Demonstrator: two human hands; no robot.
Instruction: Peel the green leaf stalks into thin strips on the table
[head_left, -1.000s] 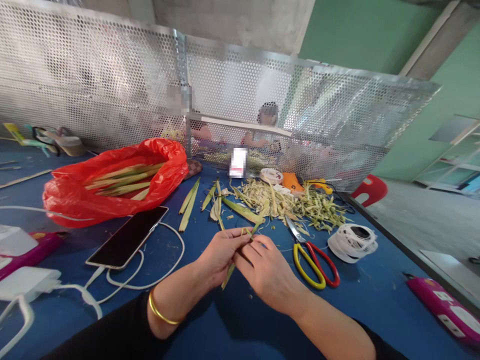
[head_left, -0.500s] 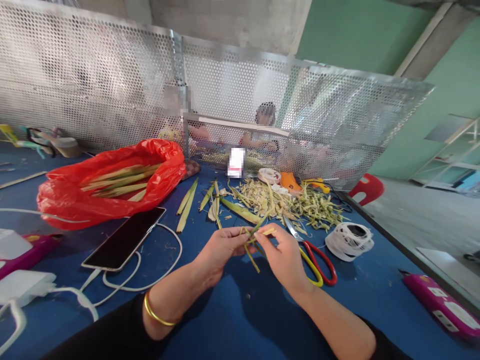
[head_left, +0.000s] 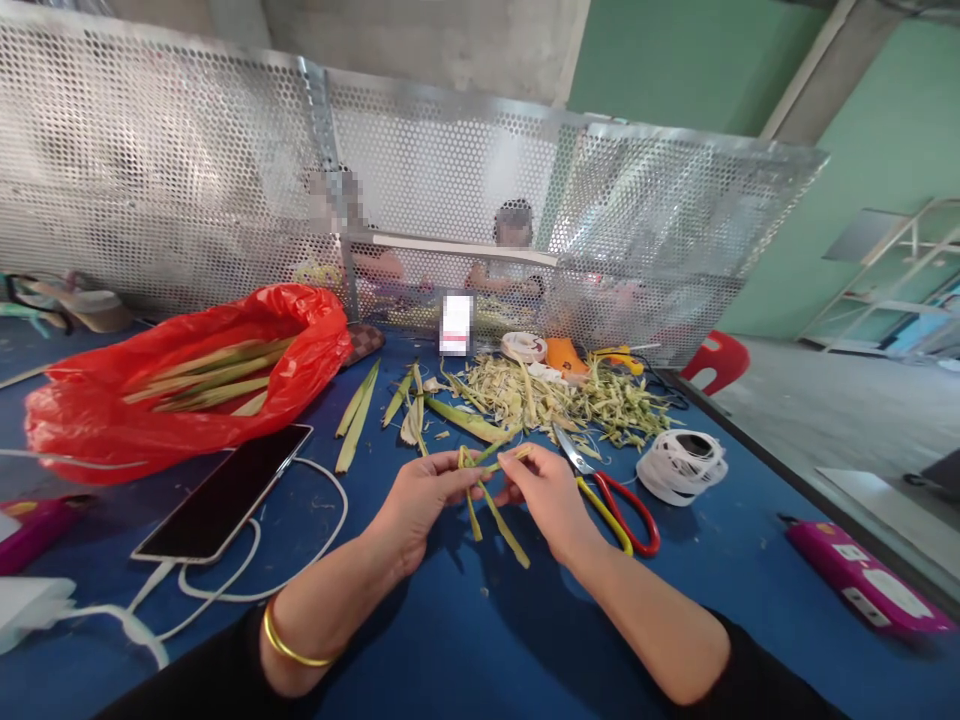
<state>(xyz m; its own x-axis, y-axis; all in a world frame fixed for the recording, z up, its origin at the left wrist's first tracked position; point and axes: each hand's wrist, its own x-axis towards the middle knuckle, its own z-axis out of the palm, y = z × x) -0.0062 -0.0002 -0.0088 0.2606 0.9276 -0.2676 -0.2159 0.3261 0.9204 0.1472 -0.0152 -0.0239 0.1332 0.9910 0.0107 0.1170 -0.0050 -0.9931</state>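
Observation:
Between my hands are thin green leaf strips (head_left: 504, 533) that cross over each other, with two ends hanging down over the table. My left hand (head_left: 429, 500), a gold bangle on its wrist, is closed with thumb and fingers pinching the strips where they cross. My right hand (head_left: 549, 495) pinches a strip at the right of the crossing. Just past my right hand lie scissors (head_left: 624, 510) with red and yellow handles. Beyond my hands sit a long green leaf piece (head_left: 466, 421) and a heap of pale leaf scraps (head_left: 510, 392).
On the left are a red plastic bag (head_left: 82, 400) of long leaves, a black-screened phone (head_left: 225, 495) and a white cable (head_left: 341, 520). To the right are a roll of white tape (head_left: 681, 468) and a magenta device (head_left: 862, 575). A perforated metal screen (head_left: 450, 150) stands behind, with people beyond.
My hands have drawn slightly apart, and the crossed strips show more openly, with two ends now dangling. The whole view has shifted, so things sit further left.

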